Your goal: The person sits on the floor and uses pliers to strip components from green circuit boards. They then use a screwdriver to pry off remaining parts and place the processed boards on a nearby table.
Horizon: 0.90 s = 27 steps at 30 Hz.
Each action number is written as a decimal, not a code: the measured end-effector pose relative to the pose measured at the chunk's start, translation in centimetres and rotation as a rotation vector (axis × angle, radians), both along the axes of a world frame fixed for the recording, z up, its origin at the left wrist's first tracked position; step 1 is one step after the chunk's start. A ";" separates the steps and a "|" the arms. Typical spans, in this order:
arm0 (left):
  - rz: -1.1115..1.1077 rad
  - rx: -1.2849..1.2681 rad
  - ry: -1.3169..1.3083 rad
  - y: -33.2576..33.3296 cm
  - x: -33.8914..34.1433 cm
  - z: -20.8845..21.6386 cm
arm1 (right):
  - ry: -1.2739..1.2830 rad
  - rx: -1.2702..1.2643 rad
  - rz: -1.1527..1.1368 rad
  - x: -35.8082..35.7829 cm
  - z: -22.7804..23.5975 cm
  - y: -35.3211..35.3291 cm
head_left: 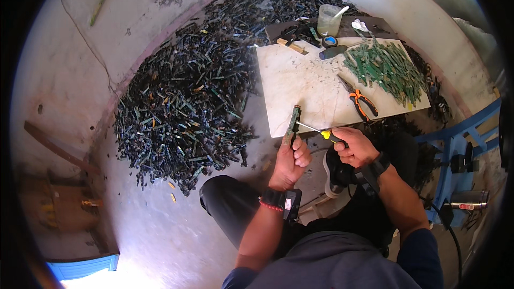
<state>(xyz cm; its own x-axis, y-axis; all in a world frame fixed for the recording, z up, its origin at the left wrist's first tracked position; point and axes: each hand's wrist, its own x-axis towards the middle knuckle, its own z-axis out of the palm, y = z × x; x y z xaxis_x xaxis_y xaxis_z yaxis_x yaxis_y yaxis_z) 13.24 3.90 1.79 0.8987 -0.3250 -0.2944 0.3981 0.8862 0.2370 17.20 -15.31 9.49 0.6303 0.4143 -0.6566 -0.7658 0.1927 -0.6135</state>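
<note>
My left hand is closed around the lower end of a narrow dark strip with a greenish face, which it holds nearly upright in front of the pale board. In my right hand is a screwdriver with a yellow and black handle. Its thin metal shaft points left, and the tip meets the strip's side or lies very close to it. A pair of orange and black pliers rests on the board beyond my right hand. Farther back on the board lies a heap of green strips.
A large pile of dark strips covers the floor to the left. Toward the board's far edge are a cloudy cup, a tape roll, a dark-handled tool and a wooden piece. A blue chair stands right.
</note>
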 end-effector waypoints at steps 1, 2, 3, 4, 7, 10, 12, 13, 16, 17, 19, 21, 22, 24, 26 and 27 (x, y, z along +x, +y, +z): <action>-0.006 -0.024 -0.007 -0.1 0.0 -0.1 | -0.035 -0.041 0.012 0.1 0.1 0.0; -0.009 -0.025 -0.009 -0.2 0.0 -0.1 | -0.070 -0.083 0.023 0.2 0.2 0.1; -0.013 -0.025 -0.012 -0.2 -0.1 -0.2 | -0.105 -0.124 0.034 0.2 0.3 0.1; -0.016 -0.029 -0.013 -0.3 -0.1 -0.2 | -0.248 -0.205 0.057 0.2 0.4 0.1; -0.028 -0.004 -0.032 -0.3 -0.2 -0.4 | -0.856 -0.401 0.080 -0.2 -0.1 0.7; -0.025 0.009 -0.031 -0.3 -0.3 -0.5 | -1.150 -0.768 0.170 -1.3 1.8 0.9; -0.023 -0.032 -0.021 -0.1 -0.3 -0.5 | -1.347 -0.868 0.119 -1.6 2.2 1.5; -0.023 -0.054 -0.017 -0.1 -0.3 -0.5 | -1.399 -0.888 0.088 -1.6 1.8 1.6; -0.027 -0.079 -0.037 -0.1 -0.2 -0.5 | -1.452 -0.929 0.074 -1.4 1.2 1.5; -0.028 -0.075 -0.046 0.0 -0.2 -0.6 | -1.453 -0.939 0.084 -1.3 1.2 1.5; -0.031 -0.068 -0.066 0.0 -0.2 -0.6 | -1.462 -0.968 0.093 -1.1 1.4 1.6; -0.033 -0.053 -0.050 -0.1 -0.3 -0.3 | -1.476 -1.005 0.110 -1.0 1.7 1.8; -0.032 -0.044 -0.043 -0.1 -0.3 -0.1 | -1.488 -1.026 0.123 -1.0 2.0 1.9; -0.026 -0.027 -0.031 0.0 -0.3 -0.2 | -1.517 -1.099 0.183 -1.1 2.9 2.1; -0.027 -0.002 -0.010 -0.1 -0.3 -0.1 | -1.543 -1.205 0.280 -1.1 3.8 2.4; -0.030 0.017 0.002 -0.2 -0.2 0.0 | -1.569 -1.226 0.302 -1.0 3.9 2.5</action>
<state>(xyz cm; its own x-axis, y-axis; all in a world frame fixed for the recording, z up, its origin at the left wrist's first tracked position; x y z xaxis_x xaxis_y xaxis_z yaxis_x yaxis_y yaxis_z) 13.04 3.68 1.83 0.8881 -0.3464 -0.3022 0.4246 0.8700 0.2507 16.15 -12.86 13.39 0.8356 0.4429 0.3250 0.5394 -0.7733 -0.3332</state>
